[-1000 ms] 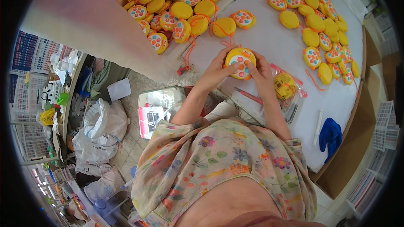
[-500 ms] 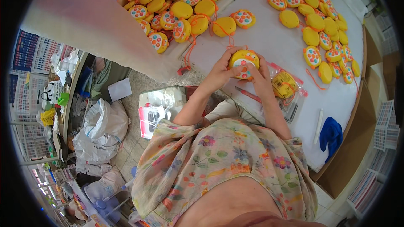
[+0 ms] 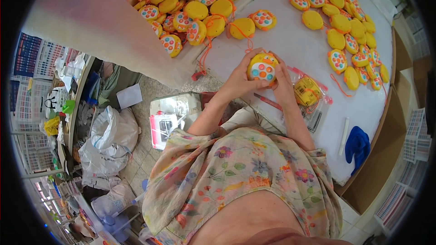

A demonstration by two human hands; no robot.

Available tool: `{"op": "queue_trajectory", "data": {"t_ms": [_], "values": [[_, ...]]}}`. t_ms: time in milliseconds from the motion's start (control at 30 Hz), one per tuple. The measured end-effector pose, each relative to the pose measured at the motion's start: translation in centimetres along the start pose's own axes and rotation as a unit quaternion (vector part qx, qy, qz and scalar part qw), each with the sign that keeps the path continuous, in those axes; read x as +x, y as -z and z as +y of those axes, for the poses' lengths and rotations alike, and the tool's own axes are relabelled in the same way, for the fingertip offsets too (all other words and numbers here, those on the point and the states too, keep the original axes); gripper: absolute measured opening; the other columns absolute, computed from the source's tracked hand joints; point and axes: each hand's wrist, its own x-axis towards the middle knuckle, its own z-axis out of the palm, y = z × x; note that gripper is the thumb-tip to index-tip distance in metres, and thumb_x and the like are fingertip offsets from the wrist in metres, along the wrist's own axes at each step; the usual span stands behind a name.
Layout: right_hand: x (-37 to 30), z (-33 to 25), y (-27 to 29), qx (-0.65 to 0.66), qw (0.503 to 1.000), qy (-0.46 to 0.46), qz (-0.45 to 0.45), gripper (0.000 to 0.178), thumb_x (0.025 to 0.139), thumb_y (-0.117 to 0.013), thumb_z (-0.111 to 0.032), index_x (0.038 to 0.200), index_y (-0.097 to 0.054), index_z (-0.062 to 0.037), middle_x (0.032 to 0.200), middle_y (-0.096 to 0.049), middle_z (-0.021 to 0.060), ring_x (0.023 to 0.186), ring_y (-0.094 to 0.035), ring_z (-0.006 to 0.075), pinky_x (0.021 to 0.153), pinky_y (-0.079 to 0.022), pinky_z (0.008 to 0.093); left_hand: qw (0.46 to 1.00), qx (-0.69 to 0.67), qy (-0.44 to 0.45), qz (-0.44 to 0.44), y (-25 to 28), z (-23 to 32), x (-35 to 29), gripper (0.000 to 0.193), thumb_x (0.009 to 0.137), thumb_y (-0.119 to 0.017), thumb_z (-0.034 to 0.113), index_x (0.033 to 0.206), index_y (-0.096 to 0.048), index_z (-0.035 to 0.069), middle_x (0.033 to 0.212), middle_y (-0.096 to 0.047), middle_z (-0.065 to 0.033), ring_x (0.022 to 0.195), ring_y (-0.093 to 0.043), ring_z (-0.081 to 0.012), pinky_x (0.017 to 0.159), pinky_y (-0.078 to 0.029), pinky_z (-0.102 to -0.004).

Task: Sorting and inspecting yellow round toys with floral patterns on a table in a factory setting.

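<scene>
A yellow chick-shaped push-button toy [image 3: 263, 69] sits between my two hands above the near edge of the white table. Its white belly with red, blue and orange round buttons faces up. My left hand [image 3: 239, 79] is closed round its left side, the thumb along the lower edge. Closed on the opposite side is my right hand [image 3: 282, 82], its fingers partly hidden behind the toy. Beside my right hand lies a yellow toy in clear packaging [image 3: 308, 91]. A slim red and dark tool [image 3: 269, 102] rests below my hands, its exact kind unclear.
Heaped toys [image 3: 196, 10] with orange cords fill the far left; another group [image 3: 338, 39] spreads over the far right. A blue cloth [image 3: 357, 147] and a white stick [image 3: 344, 135] lie at the right. Translucent sheeting [image 3: 113, 31] hangs at the left, near white bags [image 3: 113, 131].
My right thumb has drawn back from the toy's buttons to its edge, so more of the belly shows. The toy stays in both hands at nearly the same place.
</scene>
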Motion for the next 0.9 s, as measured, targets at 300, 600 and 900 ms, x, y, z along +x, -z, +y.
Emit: {"op": "queue_trajectory", "data": {"t_ms": [300, 600, 900], "values": [[-0.1, -0.2, -0.2, -0.026, 0.999, -0.018, -0.021, 0.05, 0.095, -0.049, -0.026, 0.139, -0.031, -0.011, 0.125, -0.047, 0.0072, 0.102, -0.057, 0.0172, 0.067, -0.057, 0.0305, 1.0, 0.026, -0.006, 0.004, 0.9, -1.4, 0.3, 0.058, 0.089, -0.056, 0.012, 0.14, -0.029, 0.008, 0.128, -0.045, -0.0089, 0.115, -0.046, -0.016, 0.091, -0.045, -0.0289], [-0.1, -0.2, 0.0, 0.033, 0.999, -0.023, -0.006, 0.048, 0.097, -0.043, -0.034, 0.138, -0.033, -0.0113, 0.126, -0.046, 0.0074, 0.1, -0.057, 0.0164, 0.063, -0.057, 0.0305, 1.0, -0.007, 0.005, 0.001, 0.4, -1.1, 0.1, 0.082, 0.072, -0.073, 0.0, 0.141, -0.027, 0.007, 0.125, -0.046, -0.0094, 0.113, -0.048, -0.0159, 0.094, -0.043, -0.0298], [-0.4, -0.3, -0.3, -0.005, 0.998, -0.003, -0.064, 0.059, 0.094, -0.046, -0.04, 0.142, -0.026, -0.0119, 0.131, -0.043, 0.0073, 0.111, -0.053, 0.0189, 0.073, -0.057, 0.0335, 0.997, -0.039, -0.021, 0.061, 1.0, -1.9, 0.4, 0.045, 0.088, -0.058, 0.011, 0.13, -0.043, 0.002, 0.118, -0.053, -0.0068, 0.105, -0.052, -0.012, 0.09, -0.044, -0.0255]]}}
